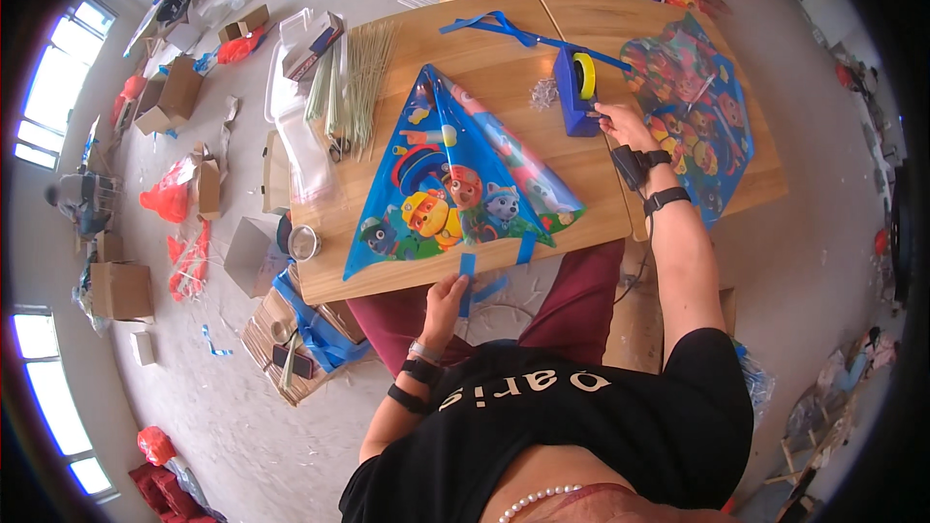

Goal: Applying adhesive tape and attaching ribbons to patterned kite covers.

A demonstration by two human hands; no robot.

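Note:
My left hand [445, 308] is closed on a blue ribbon strip [467, 271] at the table's near edge, just below a blue kite sheet [426, 169]. Cartoon dogs are printed on the sheet, which lies folded into a triangle with a ribbon tail at its lower edge. My right hand [625, 126] reaches forward to the near end of a blue tape dispenser [578, 121]. Its fingers pinch together there; whatever is between them is too small to make out. A yellow-green tape roll [584, 76] sits in the dispenser.
More printed sheets [712, 155] lie at the table's right. Thin sticks [368, 77], a small box [313, 44] and a glass jar [303, 243] stand along the left. A long blue ribbon [528, 36] crosses the far side, near small clear pieces [543, 93]. Cartons [170, 95] litter the floor.

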